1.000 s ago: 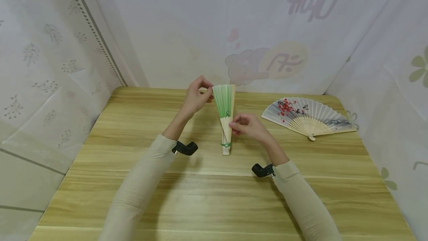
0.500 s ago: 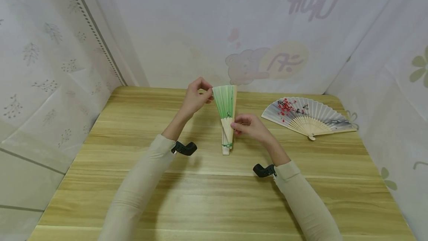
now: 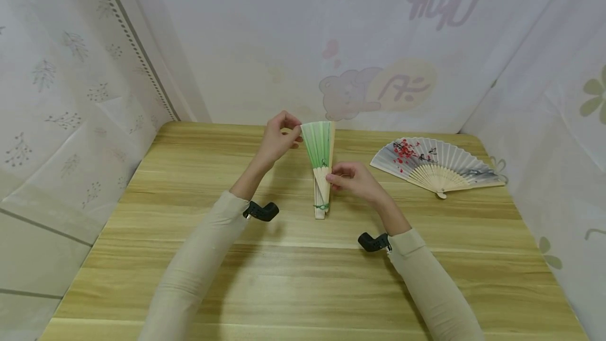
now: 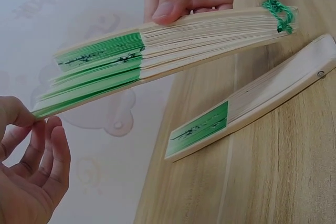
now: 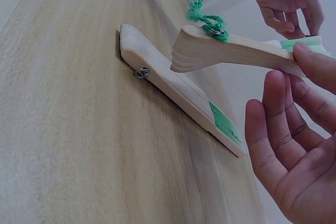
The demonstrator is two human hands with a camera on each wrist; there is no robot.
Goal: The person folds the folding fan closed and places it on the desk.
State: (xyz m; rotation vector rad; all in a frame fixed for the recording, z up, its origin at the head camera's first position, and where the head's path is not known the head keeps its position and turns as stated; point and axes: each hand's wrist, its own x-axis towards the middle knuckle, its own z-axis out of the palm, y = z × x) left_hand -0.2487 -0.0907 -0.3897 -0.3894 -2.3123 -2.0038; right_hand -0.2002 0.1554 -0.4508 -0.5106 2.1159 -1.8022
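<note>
A green folding fan (image 3: pixel 318 143) with pale wooden ribs is held up above the table, spread a little. My left hand (image 3: pixel 279 138) pinches the outer tip of its lower left stick, as the left wrist view shows. Thumb and fingers of my right hand (image 3: pixel 352 178) grip the wooden ribs on the other side. A green cord (image 4: pixel 281 17) is tied around the fan's narrow end. Under it, a second green folding fan (image 4: pixel 199 132) lies folded on the table, with a metal pivot pin (image 5: pixel 142 72); from the head view it is mostly hidden.
A grey folding fan (image 3: pixel 437 164) with red blossoms lies spread out at the right of the wooden table (image 3: pixel 284 288). Patterned white curtains (image 3: pixel 246 46) enclose the table's back and sides, close to its far edge.
The held green fan has spread slightly wider. My right hand has shifted a touch to the right, while my left hand stays nearly in place.
</note>
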